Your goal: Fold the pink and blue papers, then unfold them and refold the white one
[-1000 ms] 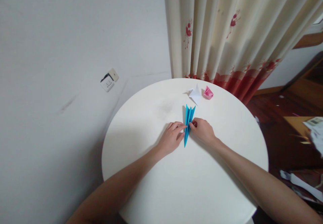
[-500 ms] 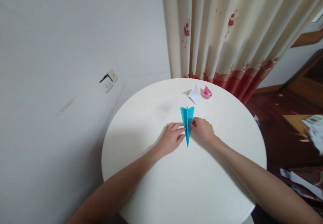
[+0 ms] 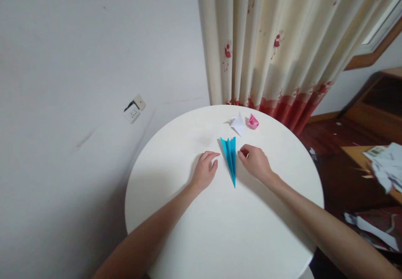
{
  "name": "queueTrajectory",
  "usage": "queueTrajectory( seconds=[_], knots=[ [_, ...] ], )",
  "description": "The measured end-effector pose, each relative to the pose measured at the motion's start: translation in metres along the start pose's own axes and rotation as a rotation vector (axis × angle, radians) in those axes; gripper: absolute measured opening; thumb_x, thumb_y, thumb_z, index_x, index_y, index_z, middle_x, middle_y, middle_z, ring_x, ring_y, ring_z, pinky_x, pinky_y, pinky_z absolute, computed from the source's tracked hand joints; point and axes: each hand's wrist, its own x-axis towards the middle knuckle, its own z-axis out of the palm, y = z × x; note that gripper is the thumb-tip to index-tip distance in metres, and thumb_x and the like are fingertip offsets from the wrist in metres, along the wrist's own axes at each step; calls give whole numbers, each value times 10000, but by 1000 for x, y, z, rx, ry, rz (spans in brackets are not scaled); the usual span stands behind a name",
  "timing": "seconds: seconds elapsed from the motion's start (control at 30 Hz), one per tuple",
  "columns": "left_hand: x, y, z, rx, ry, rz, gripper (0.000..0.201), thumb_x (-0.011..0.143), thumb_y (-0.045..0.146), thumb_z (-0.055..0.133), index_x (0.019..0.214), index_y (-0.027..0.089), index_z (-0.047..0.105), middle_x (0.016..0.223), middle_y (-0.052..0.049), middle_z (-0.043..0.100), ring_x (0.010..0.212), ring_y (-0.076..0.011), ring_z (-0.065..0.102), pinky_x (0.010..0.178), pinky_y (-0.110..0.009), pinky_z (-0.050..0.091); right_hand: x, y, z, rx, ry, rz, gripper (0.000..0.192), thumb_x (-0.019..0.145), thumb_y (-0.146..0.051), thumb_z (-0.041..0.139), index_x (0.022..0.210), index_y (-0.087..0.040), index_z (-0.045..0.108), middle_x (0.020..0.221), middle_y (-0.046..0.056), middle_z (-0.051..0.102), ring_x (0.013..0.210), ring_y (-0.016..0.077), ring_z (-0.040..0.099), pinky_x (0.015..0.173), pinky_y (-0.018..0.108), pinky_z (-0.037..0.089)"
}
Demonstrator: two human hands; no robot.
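A blue paper plane [image 3: 231, 159] lies on the white round table [image 3: 201, 237], its pointed nose toward me and its wings spread at the far end. My left hand [image 3: 205, 170] rests just to its left, fingers and thumb apart, holding nothing. On the other side, my right hand [image 3: 256, 161] is loosely curled close to the right wing, with a narrow gap between them and nothing held. Beyond the plane sit a white folded paper crane [image 3: 238, 124] and, beside it, a small pink folded paper piece [image 3: 253, 122].
A pale wall with a socket [image 3: 132, 113] borders the table on the left. Behind the table hangs a cream and red curtain [image 3: 273, 69]. At right, papers [image 3: 387, 164] are piled on a wooden surface above a dark floor.
Both hands have let go of the blue paper plane and drawn apart from it. The plane has turned slightly and its folds have opened a little. The view has shifted slightly.
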Motion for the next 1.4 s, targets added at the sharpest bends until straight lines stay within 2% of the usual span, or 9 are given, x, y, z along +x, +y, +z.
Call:
queueTrajectory(
  seconds=[0.13, 0.33, 0.57, 0.77, 0.97, 1.07, 1.2, 1.33, 1.4],
  knots=[
    [2, -6, -2, -77, 37, -67, 261, 913, 141, 504, 1086, 221, 682, 1066, -59, 643, 960, -173, 612, 773, -282, 512, -13, -21, 15, -101, -104, -48, 191, 902, -282, 505, 801, -214, 652, 816, 39, 727, 734, 187, 653, 603, 259, 351],
    [1, -5, -9, -127, 84, -92, 279, 883, 95, 494, 1046, 212, 687, 1038, -50, 654, 925, -157, 615, 713, -252, 493, -11, -35, 31, -274, -185, 35, 210, 912, -246, 466, 893, -190, 668, 934, 108, 735, 828, 253, 694, 654, 290, 426],
    [0, -7, -14, -136, 119, -92, 280, 869, 81, 492, 1026, 210, 685, 1034, -46, 659, 937, -157, 615, 715, -257, 481, -13, -44, 31, -336, -236, 62, 240, 929, -286, 479, 969, -155, 676, 996, 162, 722, 906, 285, 698, 743, 332, 482],
    [0, -5, -15, -132, 120, -84, 264, 874, 98, 485, 1016, 203, 682, 1025, -49, 662, 940, -159, 620, 715, -260, 483, -14, -42, 28, -324, -250, 73, 246, 914, -266, 492, 957, -132, 694, 980, 186, 724, 878, 299, 707, 702, 330, 493],
    [1, -5, -15, -114, 107, -97, 273, 875, 116, 487, 1037, 209, 686, 1038, -54, 662, 940, -166, 621, 714, -269, 492, -13, -37, 25, -300, -231, 69, 232, 891, -212, 491, 918, -143, 711, 948, 169, 741, 839, 262, 707, 686, 300, 479],
    [2, -6, -13, -110, 107, -106, 261, 877, 123, 489, 1024, 208, 687, 1032, -52, 663, 925, -162, 622, 721, -266, 495, -10, -29, 12, -279, -200, 45, 227, 879, -204, 494, 872, -151, 715, 906, 156, 742, 806, 255, 702, 664, 291, 463],
    [4, -8, -9, -107, 95, -122, 239, 885, 139, 490, 1008, 203, 685, 1026, -57, 663, 941, -168, 620, 721, -266, 494, 11, -3, -29, -271, -88, 34, 221, 853, -190, 507, 808, -161, 721, 838, 136, 740, 759, 234, 687, 649, 276, 440],
    [9, -9, -4, -99, 76, -140, 239, 887, 141, 481, 1009, 198, 680, 1022, -59, 664, 951, -171, 616, 720, -265, 497, 63, 40, -82, -328, 73, 67, 213, 832, -207, 532, 807, -149, 735, 823, 138, 741, 782, 236, 683, 679, 278, 444],
    [11, -9, -2, -90, 65, -151, 241, 881, 137, 485, 1010, 196, 679, 1018, -60, 666, 945, -173, 619, 716, -267, 501, 96, 64, -99, -352, 97, 98, 213, 820, -190, 540, 824, -126, 743, 845, 155, 740, 814, 245, 689, 690, 277, 448]
  ],
)
